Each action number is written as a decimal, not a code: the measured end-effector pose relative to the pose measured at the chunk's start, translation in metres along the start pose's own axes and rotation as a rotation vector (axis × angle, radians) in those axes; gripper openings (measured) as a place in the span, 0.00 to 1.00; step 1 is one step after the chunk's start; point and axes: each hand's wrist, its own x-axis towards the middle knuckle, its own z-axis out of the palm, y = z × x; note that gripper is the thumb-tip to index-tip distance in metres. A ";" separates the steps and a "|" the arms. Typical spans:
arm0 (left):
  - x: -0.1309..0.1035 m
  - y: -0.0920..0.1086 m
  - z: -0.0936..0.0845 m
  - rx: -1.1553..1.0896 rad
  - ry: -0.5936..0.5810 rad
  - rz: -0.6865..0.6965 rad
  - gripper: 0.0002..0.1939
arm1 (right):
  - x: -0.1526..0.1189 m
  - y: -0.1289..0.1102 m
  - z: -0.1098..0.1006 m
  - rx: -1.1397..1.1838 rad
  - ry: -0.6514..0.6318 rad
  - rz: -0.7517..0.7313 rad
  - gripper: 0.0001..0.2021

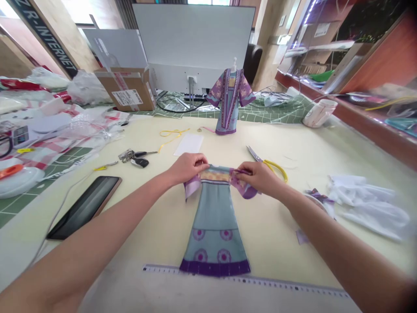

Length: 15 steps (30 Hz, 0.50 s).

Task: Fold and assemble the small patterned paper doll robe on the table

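Flat paper dress [215,226]: pale blue skirt, purple hem, purple flower rounds, yellow-orange chest band. Standing dress [230,101]: purple floral sleeves. Scissors [270,164]: yellow handles. Table [276,226]: cream. Cloth [42,139]: red-white check.

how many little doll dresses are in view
2: one flat dress on the table, held at its top by the left hand and right hand; one dressed mannequin standing behind.

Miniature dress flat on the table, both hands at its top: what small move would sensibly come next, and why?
Probably smoothing the top flat. The left hand and right hand pinch the purple sleeves on either side of the miniature dress, and those sleeves look folded and bunched, while the skirt lies flat down to the ruler. The scissors lie untouched beside the right hand.
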 end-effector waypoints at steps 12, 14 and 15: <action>0.025 -0.010 0.043 0.345 -0.056 0.325 0.15 | -0.011 -0.023 0.047 -0.310 0.045 -0.468 0.11; 0.020 -0.012 0.045 0.360 -0.104 0.347 0.17 | -0.036 -0.029 0.057 -0.347 -0.056 -0.519 0.09; 0.019 -0.014 0.046 0.365 -0.113 0.350 0.17 | -0.047 -0.032 0.061 -0.366 -0.076 -0.509 0.09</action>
